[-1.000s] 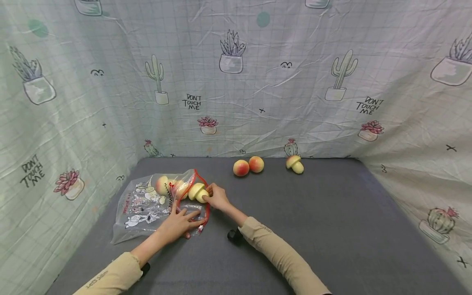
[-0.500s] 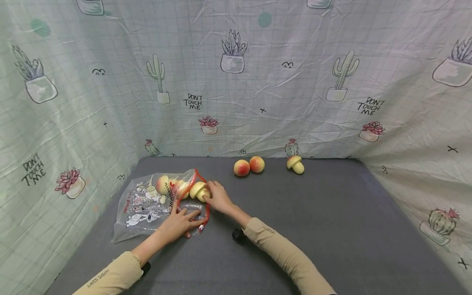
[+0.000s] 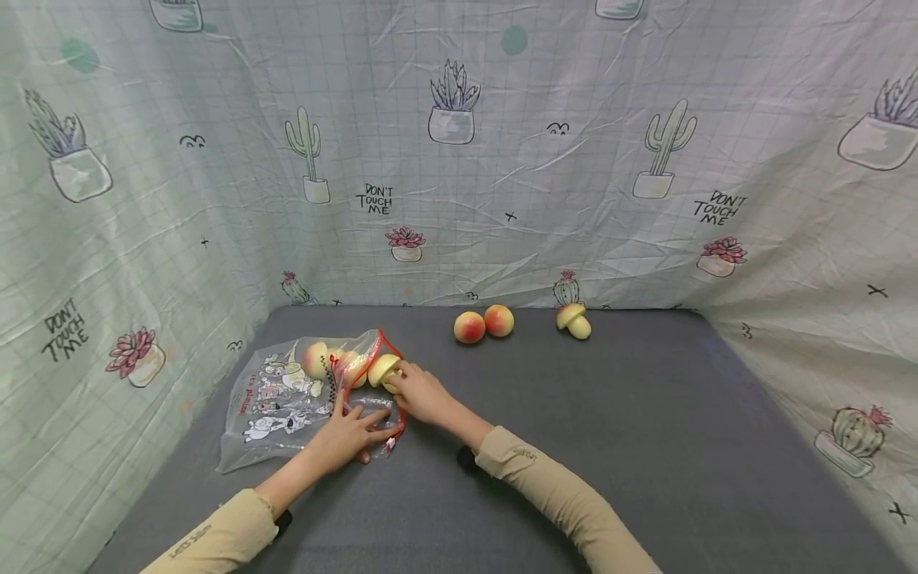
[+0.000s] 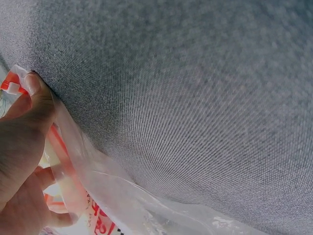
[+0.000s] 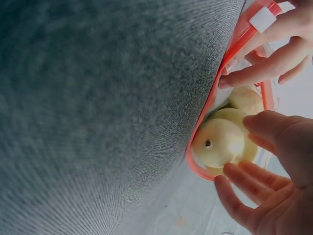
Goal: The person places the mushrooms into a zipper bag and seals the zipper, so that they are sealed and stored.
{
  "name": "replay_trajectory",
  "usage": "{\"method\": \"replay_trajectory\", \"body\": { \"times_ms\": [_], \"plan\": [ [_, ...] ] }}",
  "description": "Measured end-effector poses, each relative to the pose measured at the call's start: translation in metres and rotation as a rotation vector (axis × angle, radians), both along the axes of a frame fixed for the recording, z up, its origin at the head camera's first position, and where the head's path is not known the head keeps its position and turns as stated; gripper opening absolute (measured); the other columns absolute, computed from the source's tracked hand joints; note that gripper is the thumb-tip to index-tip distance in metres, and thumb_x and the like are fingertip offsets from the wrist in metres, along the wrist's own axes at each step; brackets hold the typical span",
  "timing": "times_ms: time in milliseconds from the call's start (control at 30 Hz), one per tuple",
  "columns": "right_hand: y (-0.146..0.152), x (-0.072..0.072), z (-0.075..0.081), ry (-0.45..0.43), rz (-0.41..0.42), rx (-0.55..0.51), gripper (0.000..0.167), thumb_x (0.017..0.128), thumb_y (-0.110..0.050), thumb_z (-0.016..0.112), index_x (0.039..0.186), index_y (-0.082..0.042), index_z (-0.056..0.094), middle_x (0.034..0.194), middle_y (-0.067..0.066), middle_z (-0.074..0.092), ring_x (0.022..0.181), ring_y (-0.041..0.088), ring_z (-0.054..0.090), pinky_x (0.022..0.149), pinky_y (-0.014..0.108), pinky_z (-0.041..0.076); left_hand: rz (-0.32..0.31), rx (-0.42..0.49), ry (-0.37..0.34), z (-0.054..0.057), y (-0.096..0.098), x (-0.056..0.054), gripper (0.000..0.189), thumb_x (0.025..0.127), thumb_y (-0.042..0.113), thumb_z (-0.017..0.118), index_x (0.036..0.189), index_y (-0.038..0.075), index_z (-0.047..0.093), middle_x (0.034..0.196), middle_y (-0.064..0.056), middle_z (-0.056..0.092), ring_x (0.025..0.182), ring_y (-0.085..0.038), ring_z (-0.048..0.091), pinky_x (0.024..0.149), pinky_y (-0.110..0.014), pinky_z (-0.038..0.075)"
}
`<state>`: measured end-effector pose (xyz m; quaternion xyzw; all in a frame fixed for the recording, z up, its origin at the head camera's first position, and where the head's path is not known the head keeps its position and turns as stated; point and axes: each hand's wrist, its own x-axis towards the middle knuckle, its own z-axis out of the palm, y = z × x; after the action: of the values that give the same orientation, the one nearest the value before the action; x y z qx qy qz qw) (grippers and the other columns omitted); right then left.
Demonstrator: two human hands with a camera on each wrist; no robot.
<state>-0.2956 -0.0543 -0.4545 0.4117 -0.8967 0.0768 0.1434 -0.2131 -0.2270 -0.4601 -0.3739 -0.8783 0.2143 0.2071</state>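
A clear zip bag (image 3: pixel 276 422) with printed animals and a red zip edge lies at the left of the table. My left hand (image 3: pixel 347 440) is spread on its near side; in the left wrist view, the thumb and a finger pinch the bag's edge beside the white slider (image 4: pixel 13 88). My right hand (image 3: pixel 425 395) is at the bag's mouth, its thumb and fingers around a pale yellow mushroom (image 3: pixel 383 369). The right wrist view shows the mushroom's stem end (image 5: pixel 218 143) facing out, inside the red rim. Deeper inside, a peach (image 3: pixel 315 360) and other yellowish pieces show through the plastic.
Two red-and-yellow peaches (image 3: pixel 469 328) sit side by side at the table's back edge. Farther right lies another mushroom (image 3: pixel 574 320) with a reddish cap. A printed cactus cloth (image 3: pixel 502 175) hangs behind and along the sides of the dark grey table (image 3: pixel 610 422).
My right hand has shifted slightly left over the mushroom's stem, covering more of it. My left hand, the bag and the fruit at the back have stayed in place.
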Motion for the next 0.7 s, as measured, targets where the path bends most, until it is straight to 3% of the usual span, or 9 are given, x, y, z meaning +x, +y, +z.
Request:
{"method": "replay_trajectory", "body": {
  "times_ms": [267, 567, 700],
  "plan": [
    [0.002, -0.001, 0.0, 0.016, 0.033, 0.098, 0.033, 0.084, -0.019, 0.059, 0.116, -0.023, 0.06, 0.129, 0.003, 0.049, 0.108, 0.019, 0.051, 0.074, 0.033, 0.05, 0.003, -0.006, -0.021, 0.002, 0.001, 0.001, 0.053, 0.067, 0.04, 0.048, 0.119, 0.04, 0.054, 0.116, 0.006, 0.06, 0.08, -0.019, 0.054, 0.088, -0.066, 0.031],
    [0.008, -0.008, -0.001, 0.005, 0.113, 0.12, 0.038, 0.085, -0.016, 0.057, 0.123, -0.022, 0.055, 0.135, 0.006, 0.045, 0.114, 0.022, 0.05, 0.077, 0.035, 0.05, -0.038, -0.009, -0.006, -0.001, -0.001, -0.004, 0.059, 0.062, 0.052, 0.047, 0.12, 0.041, 0.052, 0.114, 0.007, 0.06, 0.08, -0.019, 0.053, 0.089, -0.066, 0.029],
    [0.009, -0.011, -0.001, 0.014, 0.137, 0.121, 0.041, 0.085, -0.016, 0.057, 0.125, -0.019, 0.052, 0.135, 0.005, 0.045, 0.115, 0.021, 0.05, 0.079, 0.033, 0.05, -0.023, -0.022, -0.026, 0.0, 0.0, -0.003, 0.06, 0.062, 0.052, 0.049, 0.121, 0.04, 0.052, 0.115, 0.006, 0.06, 0.083, -0.019, 0.055, 0.089, -0.066, 0.03]
  ]
}}
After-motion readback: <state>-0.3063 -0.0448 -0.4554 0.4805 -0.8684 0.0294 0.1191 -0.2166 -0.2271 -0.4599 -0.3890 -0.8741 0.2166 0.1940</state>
